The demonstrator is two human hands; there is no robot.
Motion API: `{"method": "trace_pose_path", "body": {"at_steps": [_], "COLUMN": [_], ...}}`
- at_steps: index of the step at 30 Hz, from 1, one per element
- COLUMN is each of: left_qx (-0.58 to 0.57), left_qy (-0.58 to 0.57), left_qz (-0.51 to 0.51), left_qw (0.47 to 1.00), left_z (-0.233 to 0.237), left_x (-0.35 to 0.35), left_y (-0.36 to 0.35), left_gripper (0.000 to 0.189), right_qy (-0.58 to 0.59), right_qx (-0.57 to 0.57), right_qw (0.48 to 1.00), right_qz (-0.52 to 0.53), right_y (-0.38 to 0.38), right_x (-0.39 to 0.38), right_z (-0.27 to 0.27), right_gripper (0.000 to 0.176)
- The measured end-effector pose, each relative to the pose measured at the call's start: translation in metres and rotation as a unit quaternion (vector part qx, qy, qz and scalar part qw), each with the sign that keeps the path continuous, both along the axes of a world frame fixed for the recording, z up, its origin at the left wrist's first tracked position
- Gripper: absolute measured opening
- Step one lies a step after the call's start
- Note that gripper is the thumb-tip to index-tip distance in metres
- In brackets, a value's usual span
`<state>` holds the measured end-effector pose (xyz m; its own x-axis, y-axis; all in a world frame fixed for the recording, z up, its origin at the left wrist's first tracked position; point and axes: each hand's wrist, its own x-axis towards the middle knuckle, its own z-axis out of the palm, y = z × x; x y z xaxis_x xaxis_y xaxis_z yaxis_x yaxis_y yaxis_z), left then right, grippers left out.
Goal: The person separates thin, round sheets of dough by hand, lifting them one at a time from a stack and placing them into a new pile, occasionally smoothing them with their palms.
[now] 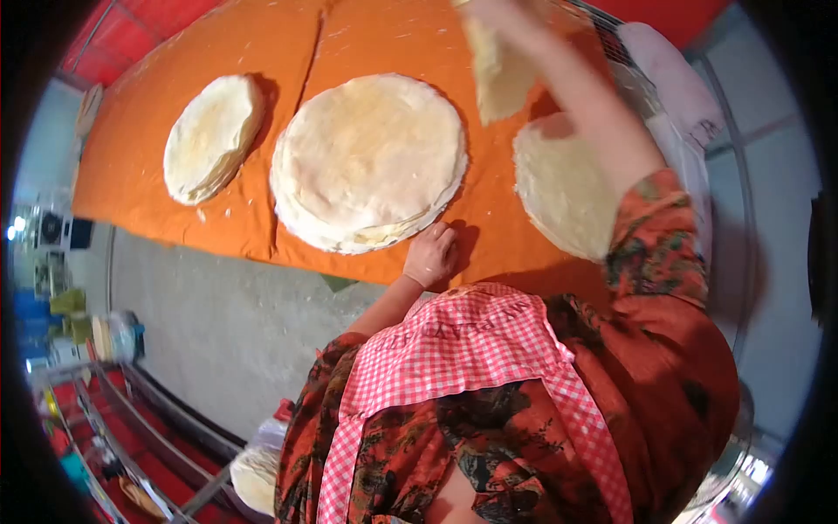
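**Flatbread stacks on orange cloth, one sheet lifted**

- Right hand (pixel 511 16): raised at the top edge of the view and blurred. It is closed on a single flatbread (pixel 499 74), which hangs folded in the air above the cloth, between the large stack and the right stack.
- Left hand (pixel 429 253): fingers curled, resting on the orange cloth (pixel 131 157) and touching the near edge of the large stack (pixel 367 162). Whether it grips a sheet cannot be told.
- Small stack (pixel 212 135): on the left, apart from the large one.
- Right stack (pixel 563 183): partly behind the right sleeve.
- Checked apron (pixel 463 341): worn over patterned clothing.
- Concrete floor (pixel 218 306): below the cloth's edge.
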<state>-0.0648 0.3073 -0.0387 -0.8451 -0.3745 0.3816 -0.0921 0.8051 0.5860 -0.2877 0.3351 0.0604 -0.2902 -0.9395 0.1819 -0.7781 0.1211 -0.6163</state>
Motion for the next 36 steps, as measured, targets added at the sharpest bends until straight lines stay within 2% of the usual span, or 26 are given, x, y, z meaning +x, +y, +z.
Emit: {"method": "trace_pose_path", "body": {"at_steps": [2, 4, 6, 7, 9, 11, 12, 13, 14, 16, 17, 18, 19, 21, 24, 25, 26, 27, 28, 29, 30, 31, 33, 35, 36], "left_qx": [0.029, 0.025, 0.068, 0.027, 0.026, 0.025, 0.057, 0.055, 0.054, 0.039, 0.034, 0.030, 0.024, 0.021, 0.009, 0.004, 0.003, -0.001, 0.021, 0.008, 0.003, -0.014, -0.004, 0.000, 0.001], "left_qy": [0.027, 0.103, 0.047, 0.038, 0.047, 0.045, 0.005, 0.003, 0.000, -0.002, -0.003, -0.005, -0.008, -0.016, -0.010, -0.013, 0.045, 0.036, 0.016, 0.017, 0.045, 0.016, 0.003, 0.007, 0.011], "left_qz": [-0.029, -0.065, -0.106, -0.082, -0.096, -0.079, -0.096, -0.095, -0.092, -0.088, -0.087, -0.087, -0.085, -0.085, -0.091, -0.089, -0.093, -0.098, -0.097, -0.090, -0.106, -0.084, -0.073, -0.079, -0.085], "left_qw": [0.999, 0.992, 0.991, 0.996, 0.994, 0.996, 0.994, 0.994, 0.994, 0.995, 0.996, 0.996, 0.996, 0.996, 0.996, 0.996, 0.995, 0.995, 0.995, 0.996, 0.993, 0.996, 0.997, 0.997, 0.996], "left_z": [-0.004, 0.007, 0.015, 0.001, -0.004, -0.008, -0.001, 0.002, 0.004, 0.006, 0.007, 0.008, 0.008, 0.003, 0.007, 0.010, 0.018, 0.022, 0.018, 0.011, 0.020, 0.014, 0.008, 0.009, 0.010], "left_x": [-0.007, -0.008, 0.000, 0.003, 0.002, 0.004, 0.005, 0.005, 0.005, 0.004, 0.003, 0.002, 0.003, 0.004, -0.003, -0.001, -0.008, -0.006, -0.004, -0.003, -0.004, -0.001, 0.001, 0.003, 0.004], "left_y": [0.000, 0.004, 0.000, -0.002, -0.003, -0.002, -0.003, -0.002, -0.001, 0.001, 0.000, 0.001, 0.002, 0.002, 0.003, 0.003, 0.009, 0.007, 0.004, 0.002, 0.002, 0.001, 0.000, 0.000, -0.001], "left_gripper": [0.011, 0.013, 0.014, 0.016, 0.016, 0.014, 0.012, 0.012, 0.012, 0.012, 0.012, 0.013, 0.013, 0.013, 0.012, 0.012, 0.011, 0.013, 0.013, 0.014, 0.014, 0.015, 0.015, 0.016, 0.016], "right_qy": [0.004, 0.002, 0.018, 0.020, -0.011, -0.027, -0.074, -0.189, -0.147, -0.051, 0.058, 0.125, -0.009, -0.032, -0.193, -0.242, -0.270, -0.370, -0.457, -0.461, -0.432, -0.400, -0.394, -0.327, -0.255], "right_qx": [0.007, 0.021, 0.080, 0.114, 0.147, -0.068, 0.109, 0.050, -0.145, -0.143, -0.094, -0.023, 0.037, -0.010, -0.032, -0.072, -0.182, -0.178, -0.206, -0.187, -0.203, -0.221, -0.199, -0.183, -0.106], "right_qw": [0.999, 0.997, 0.990, 0.984, 0.977, 0.992, 0.991, 0.965, 0.946, 0.856, 0.763, 0.732, 0.703, 0.698, 0.691, 0.709, 0.747, 0.707, 0.681, 0.715, 0.725, 0.733, 0.780, 0.841, 0.879], "right_qz": [0.047, 0.079, 0.114, 0.136, 0.153, 0.106, -0.034, -0.175, -0.250, -0.495, -0.637, -0.670, -0.710, -0.716, -0.696, -0.658, -0.580, -0.575, -0.534, -0.492, -0.496, -0.504, -0.444, -0.391, -0.390], "right_y": [-0.026, -0.061, -0.085, -0.085, -0.069, -0.035, -0.009, 0.029, 0.069, 0.177, 0.222, 0.273, 0.307, 0.349, 0.341, 0.335, 0.332, 0.332, 0.335, 0.335, 0.317, 0.301, 0.267, 0.213, 0.183], "right_x": [0.030, 0.068, 0.118, 0.136, 0.145, 0.104, 0.069, 0.032, -0.010, -0.076, -0.096, -0.120, -0.134, -0.154, -0.174, -0.169, -0.168, -0.180, -0.190, -0.200, -0.192, -0.187, -0.196, -0.209, -0.212], "right_z": [0.016, 0.018, 0.013, 0.006, -0.006, -0.060, -0.030, -0.034, -0.055, -0.058, -0.058, -0.085, -0.090, -0.154, -0.161, -0.153, -0.163, -0.173, -0.183, -0.183, -0.159, -0.116, -0.046, 0.027, 0.069], "right_gripper": [0.054, 0.058, 0.062, 0.064, 0.069, 0.058, 0.044, 0.037, 0.036, 0.034, 0.036, 0.037, 0.047, 0.051, 0.048, 0.040, 0.040, 0.030, 0.036, 0.043, 0.042, 0.042, 0.042, 0.043, 0.050]}}
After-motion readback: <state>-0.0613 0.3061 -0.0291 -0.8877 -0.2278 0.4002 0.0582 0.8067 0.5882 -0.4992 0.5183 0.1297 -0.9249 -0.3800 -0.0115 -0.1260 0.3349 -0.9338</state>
